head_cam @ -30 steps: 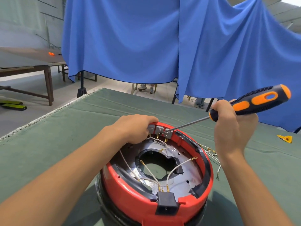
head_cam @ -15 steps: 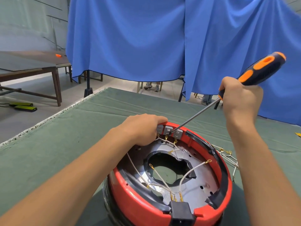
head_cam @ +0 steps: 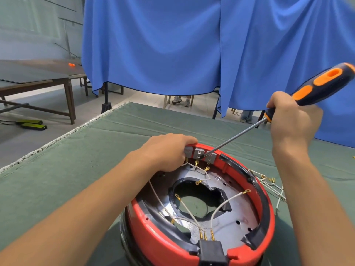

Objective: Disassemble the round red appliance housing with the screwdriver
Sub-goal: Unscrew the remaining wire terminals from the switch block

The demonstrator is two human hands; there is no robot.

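Observation:
The round red appliance housing [head_cam: 153, 244] lies open side up on the green cloth, showing a silver inner plate, white wires with brass lugs and a black socket at its near edge. My left hand [head_cam: 165, 150] grips the far rim beside three grey terminal tabs [head_cam: 198, 153]. My right hand [head_cam: 292, 120] holds the orange and black screwdriver [head_cam: 322, 83] by its handle, up at the right. Its metal shaft slants down left, and the tip touches the middle tab.
A loose bundle of white wires [head_cam: 270, 185] lies on the green table cloth [head_cam: 76, 169] right of the housing. Blue curtains [head_cam: 172, 45] hang behind the table's far edge. Wooden tables [head_cam: 38, 77] stand on the floor at the left.
The screwdriver handle rose from nearly level to a steeper slant, then sank a little. The tip stays at the grey tabs. My left hand keeps its grip on the rim.

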